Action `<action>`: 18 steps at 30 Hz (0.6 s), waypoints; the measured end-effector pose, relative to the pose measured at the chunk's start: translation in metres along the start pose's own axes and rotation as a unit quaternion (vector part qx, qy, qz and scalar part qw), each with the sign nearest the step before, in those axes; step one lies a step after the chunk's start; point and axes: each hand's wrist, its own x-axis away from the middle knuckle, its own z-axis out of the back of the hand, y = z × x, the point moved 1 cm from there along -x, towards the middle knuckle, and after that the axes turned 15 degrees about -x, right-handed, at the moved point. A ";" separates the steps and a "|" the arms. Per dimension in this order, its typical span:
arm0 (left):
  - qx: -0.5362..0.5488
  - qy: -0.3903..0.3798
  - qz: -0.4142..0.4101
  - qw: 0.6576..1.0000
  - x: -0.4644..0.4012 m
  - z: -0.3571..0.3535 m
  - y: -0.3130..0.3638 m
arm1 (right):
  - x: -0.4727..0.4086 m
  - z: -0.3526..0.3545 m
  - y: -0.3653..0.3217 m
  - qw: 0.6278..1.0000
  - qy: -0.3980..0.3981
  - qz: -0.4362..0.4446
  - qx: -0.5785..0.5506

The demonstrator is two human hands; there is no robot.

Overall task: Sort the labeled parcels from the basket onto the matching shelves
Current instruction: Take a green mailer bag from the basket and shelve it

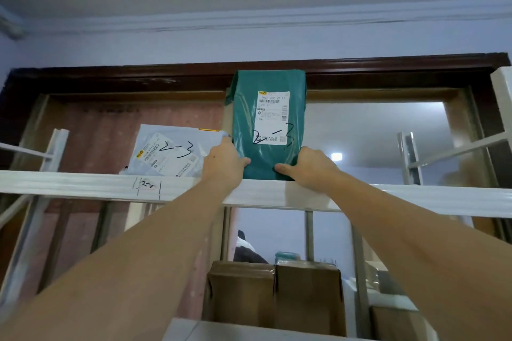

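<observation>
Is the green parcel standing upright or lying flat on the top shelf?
Upright: the green parcel stands on end on the top shelf, left hand and right hand gripping its lower corners.

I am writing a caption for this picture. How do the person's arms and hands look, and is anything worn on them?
Both forearms are bare; no sleeves show. The left hand and right hand wear no gloves, watch or visible rings.

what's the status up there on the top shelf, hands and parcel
Left hand and right hand both grip green parcel marked 2-3, upright on top shelf. Grey parcel, also 2-3, lies just left. Nothing blocking.
</observation>
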 end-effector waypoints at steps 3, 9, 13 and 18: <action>0.009 -0.010 0.000 1.000 -0.003 0.003 -0.013 | -0.004 -0.010 -0.011 1.000 -0.010 -0.006 -0.003; -0.001 -0.014 0.007 1.000 -0.008 0.015 -0.038 | -0.009 -0.034 -0.033 1.000 -0.022 0.001 -0.013; -0.009 -0.014 0.008 1.000 -0.012 0.023 -0.060 | -0.012 -0.051 -0.051 0.999 -0.043 0.003 -0.016; -0.013 -0.008 0.014 1.000 -0.019 0.032 -0.089 | -0.015 -0.075 -0.075 0.998 -0.054 0.010 -0.017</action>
